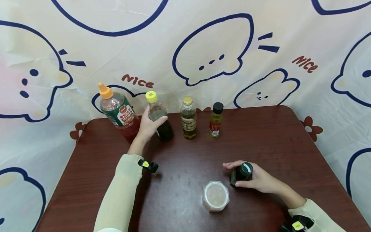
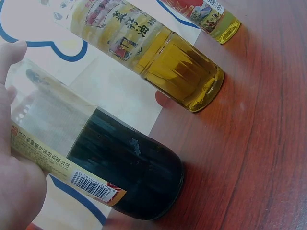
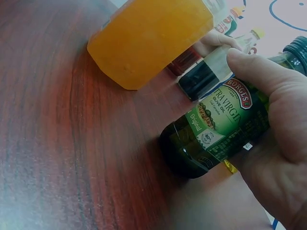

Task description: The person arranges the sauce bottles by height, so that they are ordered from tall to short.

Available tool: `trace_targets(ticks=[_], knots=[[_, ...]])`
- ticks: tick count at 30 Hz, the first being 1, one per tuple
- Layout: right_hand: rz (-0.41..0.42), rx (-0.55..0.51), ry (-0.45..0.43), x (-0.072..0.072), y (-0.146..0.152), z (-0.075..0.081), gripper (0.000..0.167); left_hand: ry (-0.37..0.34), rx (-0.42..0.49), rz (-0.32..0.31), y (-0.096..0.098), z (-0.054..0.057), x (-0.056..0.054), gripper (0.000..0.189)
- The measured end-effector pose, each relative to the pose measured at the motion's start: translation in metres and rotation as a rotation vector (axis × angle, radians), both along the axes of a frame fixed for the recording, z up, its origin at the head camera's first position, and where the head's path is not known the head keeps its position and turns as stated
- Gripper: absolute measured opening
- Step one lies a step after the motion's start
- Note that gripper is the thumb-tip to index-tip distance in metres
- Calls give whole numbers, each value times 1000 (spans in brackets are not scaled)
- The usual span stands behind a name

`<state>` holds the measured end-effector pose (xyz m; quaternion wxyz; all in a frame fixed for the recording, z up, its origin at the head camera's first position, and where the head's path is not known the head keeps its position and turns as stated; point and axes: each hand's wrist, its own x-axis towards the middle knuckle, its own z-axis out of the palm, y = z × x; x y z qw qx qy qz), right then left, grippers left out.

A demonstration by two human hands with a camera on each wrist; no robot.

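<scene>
At the back of the table, my left hand [image 1: 150,125] grips a bottle of dark sauce [image 1: 165,131] with a yellow cap. Thumb and fingers go round its upper, clear part; the dark liquid fills the lower half in the left wrist view. My right hand [image 1: 263,181] holds a dark green olive oil bottle [image 3: 225,120] at the front right, thumb on one side and fingers on the other. Its dark cap [image 1: 247,168] faces up toward the head camera. Just left of it stands a jar [image 1: 215,197] with a white lid and orange contents.
A large red-sauce squeeze bottle [image 1: 125,113] with an orange nozzle is left of my left hand. Farther right along the back edge stand a yellow-capped oil bottle [image 1: 189,125] and a small black-capped bottle [image 1: 215,125]. A printed cloth [image 1: 214,48] hangs behind the table.
</scene>
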<state>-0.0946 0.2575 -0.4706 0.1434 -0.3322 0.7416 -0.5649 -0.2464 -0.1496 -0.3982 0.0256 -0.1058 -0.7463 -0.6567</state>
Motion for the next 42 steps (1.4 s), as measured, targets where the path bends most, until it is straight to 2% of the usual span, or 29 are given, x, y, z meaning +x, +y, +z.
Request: trace_targets(ticks=[7,13,27,33,42], knots=[[-3,11,-10,-6,2,6,55,-3,5,-7,0,0,-1,67],[-1,7,28,-15,6,11,54,8,-7,3,0,0,-1,67],[-5,-21,88,-53,25,27,55,23,13,-5,0,0,-2,63],[-35,-22,53,-68,31,32,54,36,23,-3,-1,-1,-1,61],[-57,-4,16,-90,37,39,49,18,14,-3,0,0,1,64]])
